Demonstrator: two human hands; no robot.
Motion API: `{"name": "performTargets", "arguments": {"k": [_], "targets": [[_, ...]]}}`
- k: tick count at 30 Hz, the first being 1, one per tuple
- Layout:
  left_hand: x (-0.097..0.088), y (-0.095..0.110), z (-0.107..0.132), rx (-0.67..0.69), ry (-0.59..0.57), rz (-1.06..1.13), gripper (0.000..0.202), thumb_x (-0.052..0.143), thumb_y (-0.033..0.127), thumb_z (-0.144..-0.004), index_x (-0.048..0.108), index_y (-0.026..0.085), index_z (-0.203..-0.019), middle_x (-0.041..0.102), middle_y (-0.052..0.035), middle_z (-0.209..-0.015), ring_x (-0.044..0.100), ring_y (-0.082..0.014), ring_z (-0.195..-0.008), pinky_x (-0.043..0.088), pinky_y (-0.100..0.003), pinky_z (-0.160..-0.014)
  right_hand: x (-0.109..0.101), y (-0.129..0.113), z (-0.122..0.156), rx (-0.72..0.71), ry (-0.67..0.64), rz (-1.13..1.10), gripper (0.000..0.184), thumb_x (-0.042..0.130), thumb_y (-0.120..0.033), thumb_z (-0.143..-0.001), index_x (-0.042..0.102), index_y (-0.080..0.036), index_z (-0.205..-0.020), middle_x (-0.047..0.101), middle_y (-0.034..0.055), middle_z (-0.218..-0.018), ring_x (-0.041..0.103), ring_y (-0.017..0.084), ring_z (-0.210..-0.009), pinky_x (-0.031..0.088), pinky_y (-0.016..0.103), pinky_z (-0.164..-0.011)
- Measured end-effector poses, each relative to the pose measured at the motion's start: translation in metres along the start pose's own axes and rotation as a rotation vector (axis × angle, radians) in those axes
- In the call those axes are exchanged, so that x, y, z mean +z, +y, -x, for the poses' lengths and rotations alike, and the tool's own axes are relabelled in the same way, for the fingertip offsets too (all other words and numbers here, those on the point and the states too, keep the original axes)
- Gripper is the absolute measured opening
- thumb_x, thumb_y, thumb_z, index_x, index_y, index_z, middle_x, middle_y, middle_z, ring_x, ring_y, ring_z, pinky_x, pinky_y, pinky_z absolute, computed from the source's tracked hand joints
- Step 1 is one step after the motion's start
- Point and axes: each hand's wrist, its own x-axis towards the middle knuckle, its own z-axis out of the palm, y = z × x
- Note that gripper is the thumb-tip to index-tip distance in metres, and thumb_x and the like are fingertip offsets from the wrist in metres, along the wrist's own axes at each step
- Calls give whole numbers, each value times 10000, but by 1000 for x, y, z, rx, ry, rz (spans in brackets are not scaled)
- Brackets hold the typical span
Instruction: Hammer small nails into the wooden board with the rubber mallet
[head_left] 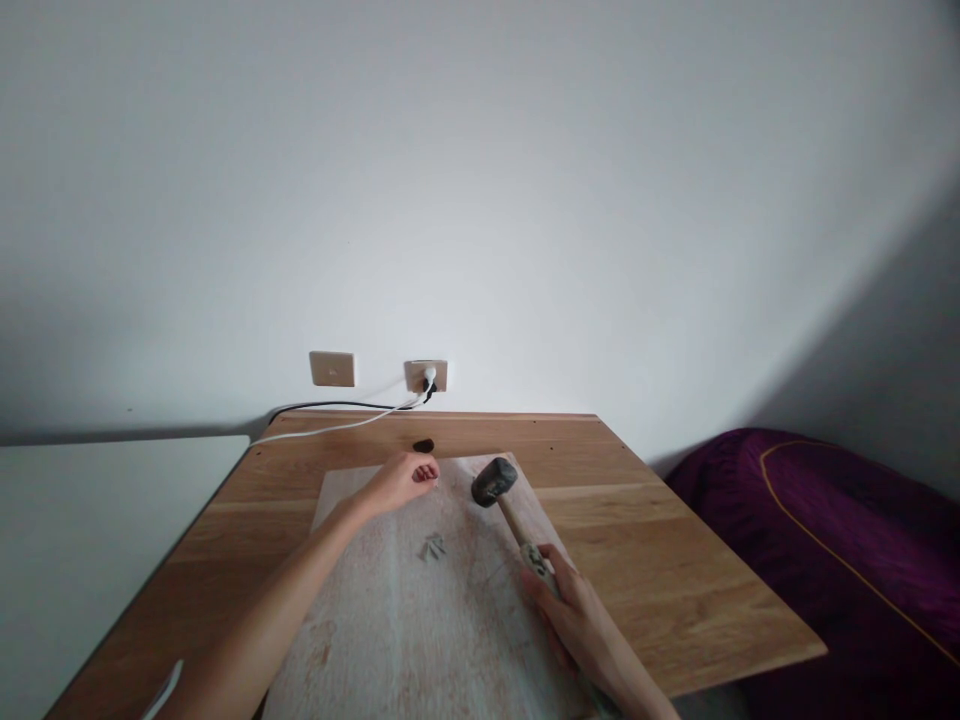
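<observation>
My right hand [559,600] is wrapped around the handle of a mallet [495,483] with a black head and a wooden shaft. The mallet's head is over the far right part of a pale, worn wooden board [375,620]. Near the board's far edge, my left hand [405,480] has its fingers closed in a pinch. Whatever may be between those fingertips is too small to make out. Between the hands and nearer to me lies a small pile of thin grey pieces [433,547], like nails or screws.
The board lies on a wooden table [645,540] against a white wall. A dark oval spot [424,446] shows behind the board. White and black cables run left from a wall socket [426,376]. A white surface [112,540] adjoins at left; purple fabric [825,530] bulges at right.
</observation>
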Motion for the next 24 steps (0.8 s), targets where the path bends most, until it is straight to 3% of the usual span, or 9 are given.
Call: {"name": "performTargets", "arguments": {"k": [5,11,18,24], "targets": [[2,0,1,30,-6,-40,82,620,202,-831,688,165,-803,690,-21,-745,627,-162,-700,469,-253,-691,1,5,-1,22,-49,-30,439,442,-555,-973,537,-176,-1173,453,-99,-487,395,97,-340,292,185,-334],[9,-3,1,51,2,1,120,669,275,-859,707,165,-831,684,-14,-739,603,-153,-678,447,-247,-657,0,4,-1,36,-39,7,464,440,-580,-958,540,-184,-1179,491,-83,-521,409,100,-343,299,192,-339],[13,-11,-1,84,75,28,121,700,268,-861,754,163,-835,717,-27,-777,611,-151,-710,448,-251,-692,-1,5,-1,12,4,62,503,477,-616,-944,618,-195,-1179,585,-35,-555,534,153,-435,415,236,-462],[11,-12,0,106,65,18,151,672,260,-877,791,168,-864,696,-47,-792,612,-158,-733,451,-257,-698,-2,2,0,-11,-21,74,454,432,-562,-976,595,-185,-1167,516,-68,-510,470,125,-394,376,221,-443]]}}
